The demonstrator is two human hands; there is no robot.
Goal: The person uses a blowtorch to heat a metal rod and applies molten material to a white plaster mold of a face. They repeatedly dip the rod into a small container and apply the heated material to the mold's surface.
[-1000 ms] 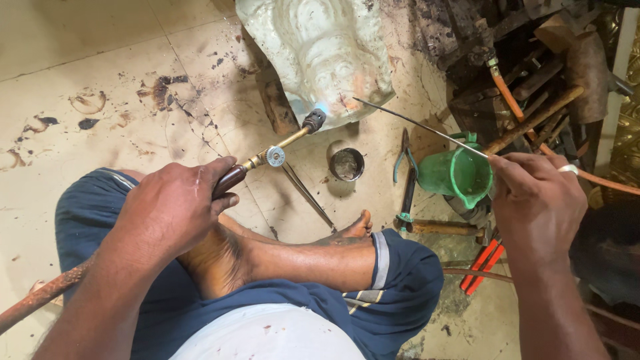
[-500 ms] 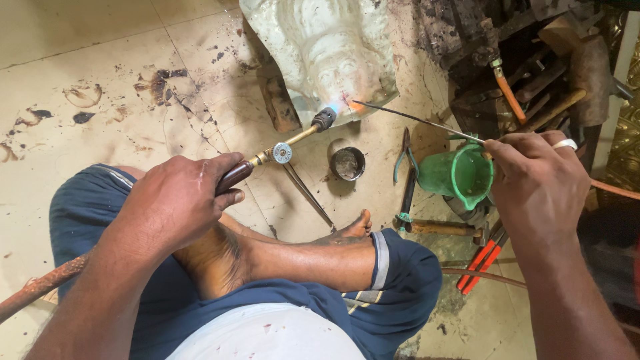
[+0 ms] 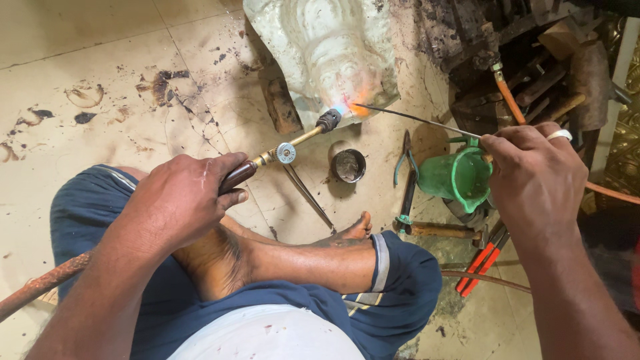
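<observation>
A rusty orange hose comes in low from the left edge across the stained, cracked beige tile floor, running towards the left hand. The left hand is wrapped tight around the dark handle of a brass gas torch, fingers curled under and thumb along the side, a grip that seems meant to keep the long barrel steady and angled up and away from the person's folded bare foot and blue shorts. The torch's black nozzle sits just short of the lower edge of a pale, whitish cast figure with moulded relief, which lies on the floor at the top of the view; a small blue-and-orange flame licks that edge. Below the flame lie thin metal tweezers and a small round, grey metal tin, near enough to reach. Next come pliers with teal grips and a wooden-handled tool, flat on the floor. A green plastic mug stands just beside the right hand. The right hand, a pale ring on one finger, pinches a thin grey metal rod between thumb and fingertips, holding it far back, probably to keep clear of the heat, with its tip right at the flame. Red-handled tools lie below it, and dark clutter and an orange hose fill the far right.
</observation>
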